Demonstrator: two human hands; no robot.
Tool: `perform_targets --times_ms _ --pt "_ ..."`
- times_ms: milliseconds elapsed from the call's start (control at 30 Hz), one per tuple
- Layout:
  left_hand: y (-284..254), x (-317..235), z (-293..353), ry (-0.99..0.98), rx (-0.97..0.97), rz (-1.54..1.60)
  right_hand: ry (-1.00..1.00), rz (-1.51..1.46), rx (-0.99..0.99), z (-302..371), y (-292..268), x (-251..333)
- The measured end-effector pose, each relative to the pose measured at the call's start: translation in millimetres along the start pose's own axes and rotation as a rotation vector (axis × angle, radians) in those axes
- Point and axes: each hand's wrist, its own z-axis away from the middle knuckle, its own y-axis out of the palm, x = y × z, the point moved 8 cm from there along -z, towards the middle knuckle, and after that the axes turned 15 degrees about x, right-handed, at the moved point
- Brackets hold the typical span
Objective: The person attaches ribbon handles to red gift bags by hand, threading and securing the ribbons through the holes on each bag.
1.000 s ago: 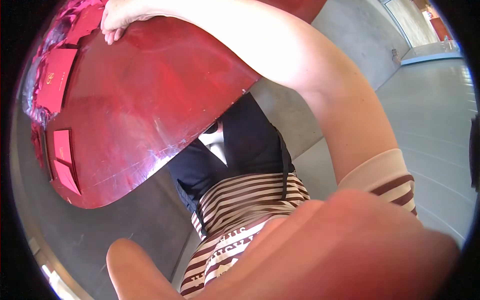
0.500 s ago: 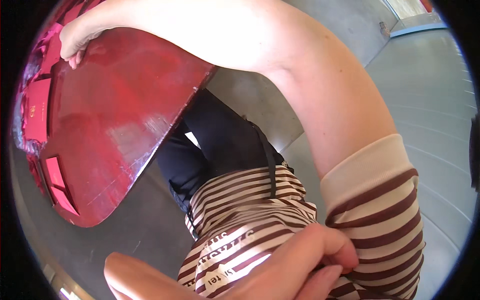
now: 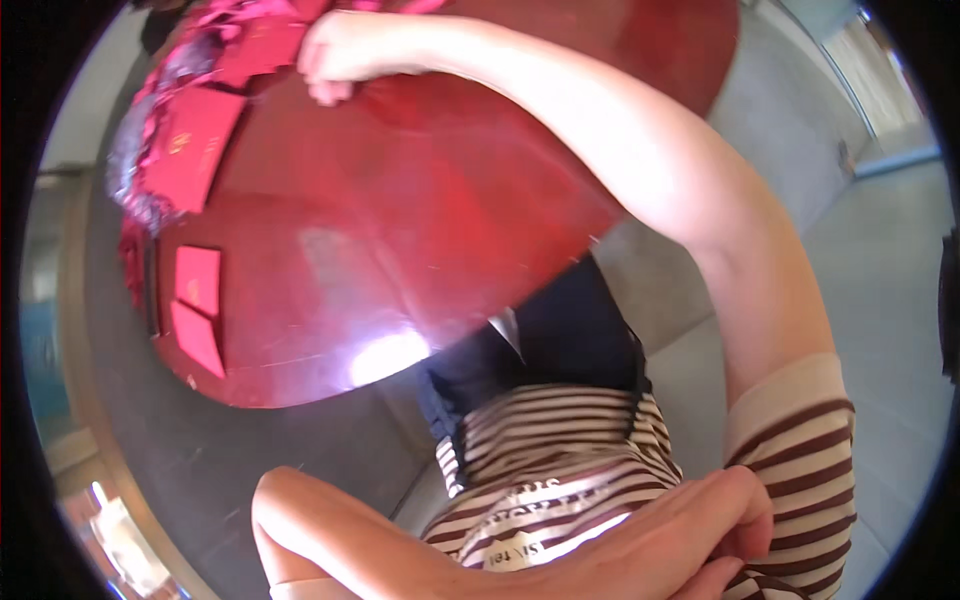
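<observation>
My right hand reaches across a glossy red table to its far left. Its fingers are curled downward near the tabletop, beside a row of red packets; whatever may lie in them is hidden. Next to this hand is another red packet. My left hand rests low in front of my striped shirt, close to the right sleeve. Its fingers are bent inward, and what lies inside them cannot be seen.
Two small red cards lie near the table's left end. Crinkled clear plastic and red wrapping run along the left edge. Grey floor shows below the table; a pale ridged surface is at the right.
The view has swung, so the table and both arms appear farther right. My right hand remains by the packets with its fingers curled. My left hand stays bent near the sleeve.
</observation>
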Motion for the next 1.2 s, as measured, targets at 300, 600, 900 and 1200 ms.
perform_targets --times_ms 300,600,900,1200 --pt "-5.0 -65.6 28.7 0.306 0.002 -0.342 0.226 -0.595 -0.066 29.2 -0.8 -5.5" --pt "-22.4 -115.6 53.8 -0.297 -0.426 0.122 0.272 -0.641 -0.083 38.3 8.6 -15.8" --pt "-3.6 -111.4 42.8 0.11 -0.028 0.026 0.262 -0.645 -0.1 38.5 -2.6 -7.7" --pt "8.6 -82.1 -14.0 0.271 0.573 -0.097 0.161 -0.711 -0.14 37.4 6.3 -19.2"
